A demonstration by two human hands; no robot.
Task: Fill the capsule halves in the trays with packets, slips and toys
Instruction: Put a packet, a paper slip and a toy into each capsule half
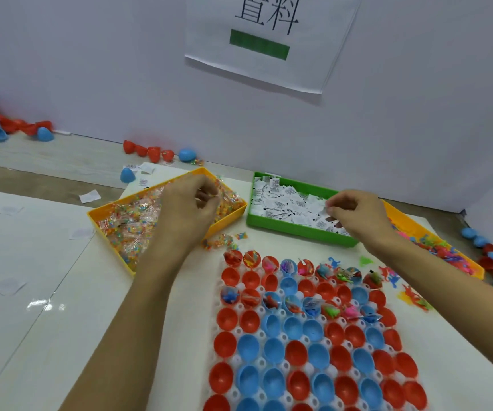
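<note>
Packets (126, 223) and slips (286, 203) gathered beneath the fingers

Crinkly, slippery packets are pinched by left hand (192, 200) fingers in the yellow bin (227, 221); a light, flimsy slip is pinched edgewise by right hand (355, 212) fingers over the green bin (298, 232); capsule halves (298, 336) lie nearer than both.

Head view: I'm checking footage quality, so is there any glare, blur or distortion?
Head view: glare patches on the glossy white table; wide-angle bending of the table edges; packets in the yellow tray and slips in the green tray look soft.

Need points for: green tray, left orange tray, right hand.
green tray (295, 231), head view, bare front wall of the tray.
left orange tray (112, 206), head view, far-left rim.
right hand (355, 213), head view, back of the hand, over the green tray's paper slips.
</note>
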